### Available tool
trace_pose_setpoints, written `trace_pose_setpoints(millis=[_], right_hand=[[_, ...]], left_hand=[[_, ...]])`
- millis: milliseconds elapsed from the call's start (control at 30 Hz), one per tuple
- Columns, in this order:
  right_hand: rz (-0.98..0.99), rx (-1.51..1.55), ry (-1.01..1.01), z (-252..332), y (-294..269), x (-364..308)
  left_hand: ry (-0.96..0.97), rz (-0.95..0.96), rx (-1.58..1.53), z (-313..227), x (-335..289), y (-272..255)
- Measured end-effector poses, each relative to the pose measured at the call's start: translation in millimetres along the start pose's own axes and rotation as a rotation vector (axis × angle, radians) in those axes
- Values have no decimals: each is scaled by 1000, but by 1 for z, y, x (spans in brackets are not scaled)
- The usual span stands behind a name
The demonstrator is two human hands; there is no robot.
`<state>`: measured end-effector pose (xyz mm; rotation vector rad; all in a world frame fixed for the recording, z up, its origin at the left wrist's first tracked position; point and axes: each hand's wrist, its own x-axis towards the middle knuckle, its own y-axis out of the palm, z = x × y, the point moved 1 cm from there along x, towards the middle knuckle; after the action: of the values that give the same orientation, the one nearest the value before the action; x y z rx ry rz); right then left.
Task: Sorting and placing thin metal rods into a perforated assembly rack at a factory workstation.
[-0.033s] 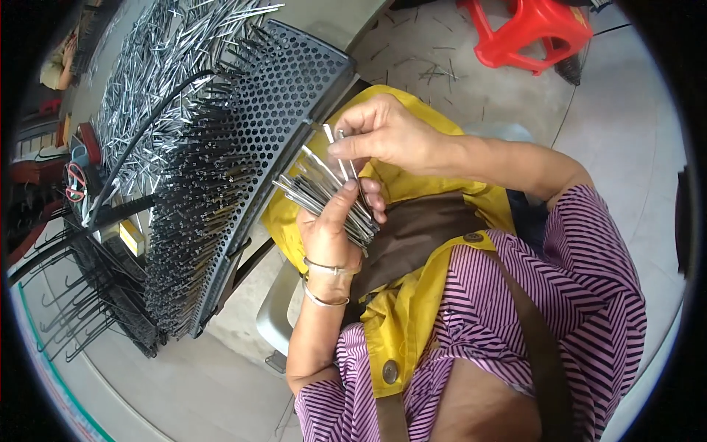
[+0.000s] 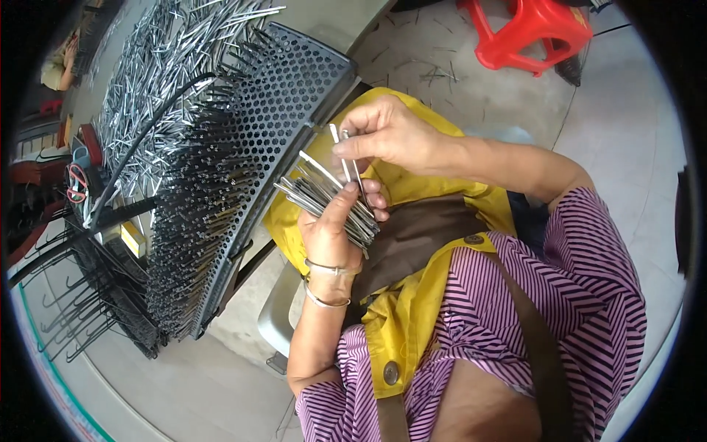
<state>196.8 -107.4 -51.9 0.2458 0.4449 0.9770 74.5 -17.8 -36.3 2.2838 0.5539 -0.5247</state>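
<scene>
A bundle of thin silvery metal rods (image 2: 362, 230) lies across my left hand (image 2: 328, 232), whose fingers are closed round it. My right hand (image 2: 394, 136) pinches a slim metal rod (image 2: 358, 174) between thumb and fingers above the bundle. Beside that rod another pale strip (image 2: 345, 168) stands up near my left thumb; which hand bears it I cannot tell. To the left of both hands is a black perforated rack (image 2: 309, 77), its holes filled with many dark upright rods (image 2: 199, 199) except toward the far right end.
Behind the rack a heap of loose metal rods (image 2: 147, 96) covers the table. A black bent bar (image 2: 140, 136) arches over it. Scissors with red handles (image 2: 76, 183) and a small yellow box (image 2: 132, 239) lie left. A red stool (image 2: 530, 37) stands on the floor, far right.
My right hand has shifted very slightly to the right with the pinched rod. My left hand and the bundle stay almost in place.
</scene>
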Motion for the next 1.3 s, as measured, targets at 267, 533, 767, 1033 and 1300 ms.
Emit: trace_pose_setpoints(millis=[267, 533, 767, 1033, 1300], right_hand=[[-193, 96, -278, 44, -31, 27], [-341, -142, -708, 73, -35, 85], [-319, -322, -885, 77, -19, 116], [-365, -568, -983, 73, -14, 127], [-214, -793, -971, 63, -13, 140]], left_hand=[[-25, -22, -76, 12, 0, -14], [-136, 110, 32, 40, -23, -35], [-84, 180, 125, 39, -27, -43], [-79, 126, -19, 40, -27, -39], [-69, 71, -24, 39, -26, -38]])
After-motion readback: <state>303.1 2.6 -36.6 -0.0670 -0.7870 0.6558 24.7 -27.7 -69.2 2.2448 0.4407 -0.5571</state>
